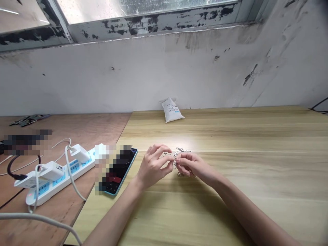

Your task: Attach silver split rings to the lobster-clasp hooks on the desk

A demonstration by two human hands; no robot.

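Note:
My left hand and my right hand meet over the light wooden table, fingertips pinched together on a small silver metal piece, a ring or clasp. Both hands are closed in a pinch around it. Just behind the fingers lies a small pile of similar silver rings and clasps in a bright patch of light. A few more small metal pieces lie under my right hand, partly hidden.
A phone in a blue case lies left of my left hand. A white power strip with chargers and cables sits on the brown table at left. A small white bag leans near the wall at the back.

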